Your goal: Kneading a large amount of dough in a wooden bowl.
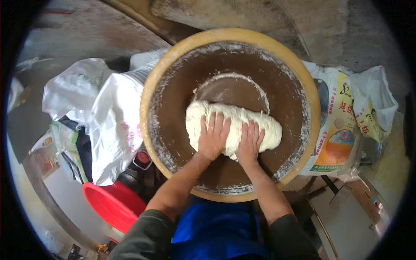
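A thick, pale log of dough [234, 113] lies across the floor of a wide round basin, brown inside with a tan rim [150, 81]. On the left half of the dough rests my left hand [214, 135], palm down with fingers spread and pointing away from me. My right hand [251, 139] presses flat on the dough to the right of the middle, its fingers slightly apart. Neither hand wraps around the dough. White flour residue [294, 159] clings to the basin wall, and a floury ring [232, 75] marks the floor beyond the dough.
White plastic sacks [112, 120] stand against the basin's left side. Below them sits a red plastic basin [112, 203]. At the right are a printed flour sack [338, 126] and a smaller open bag [373, 100]. A blue apron [216, 230] hangs before me.
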Demonstrator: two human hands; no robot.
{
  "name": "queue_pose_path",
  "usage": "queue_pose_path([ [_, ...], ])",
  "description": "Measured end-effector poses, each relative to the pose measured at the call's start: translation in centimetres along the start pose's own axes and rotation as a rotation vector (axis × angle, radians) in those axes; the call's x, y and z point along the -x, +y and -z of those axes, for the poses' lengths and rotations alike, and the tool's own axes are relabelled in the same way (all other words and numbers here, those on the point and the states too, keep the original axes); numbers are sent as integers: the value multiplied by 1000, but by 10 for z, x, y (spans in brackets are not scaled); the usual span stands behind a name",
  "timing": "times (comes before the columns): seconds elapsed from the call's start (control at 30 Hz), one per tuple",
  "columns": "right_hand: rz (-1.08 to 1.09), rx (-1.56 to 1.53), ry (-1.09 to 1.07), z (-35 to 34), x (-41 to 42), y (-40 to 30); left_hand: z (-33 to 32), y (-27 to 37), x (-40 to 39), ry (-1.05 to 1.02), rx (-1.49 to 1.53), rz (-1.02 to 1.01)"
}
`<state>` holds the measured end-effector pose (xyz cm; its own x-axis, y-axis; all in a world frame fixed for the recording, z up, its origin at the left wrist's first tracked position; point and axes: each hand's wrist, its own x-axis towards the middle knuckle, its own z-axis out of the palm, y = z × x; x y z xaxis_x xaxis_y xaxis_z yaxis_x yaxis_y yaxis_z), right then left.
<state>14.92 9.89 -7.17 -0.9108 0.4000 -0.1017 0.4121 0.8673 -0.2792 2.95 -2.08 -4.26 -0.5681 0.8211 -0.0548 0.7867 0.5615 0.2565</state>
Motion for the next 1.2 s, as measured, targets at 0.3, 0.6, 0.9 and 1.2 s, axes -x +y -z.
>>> queue_pose_path([
  [0.3,134,-50,2,-10,-130,42,-34,-58,-128,-1,5,83],
  [0.6,-26,-42,-183,-47,-189,58,-64,-83,-163,25,47,175],
  [0.9,-50,-182,-168,-34,-208,66,-58,-72,-166,36,-52,208],
  [1.2,181,-154,-674,119,-87,20,8,32,55,132,-19,105],
])
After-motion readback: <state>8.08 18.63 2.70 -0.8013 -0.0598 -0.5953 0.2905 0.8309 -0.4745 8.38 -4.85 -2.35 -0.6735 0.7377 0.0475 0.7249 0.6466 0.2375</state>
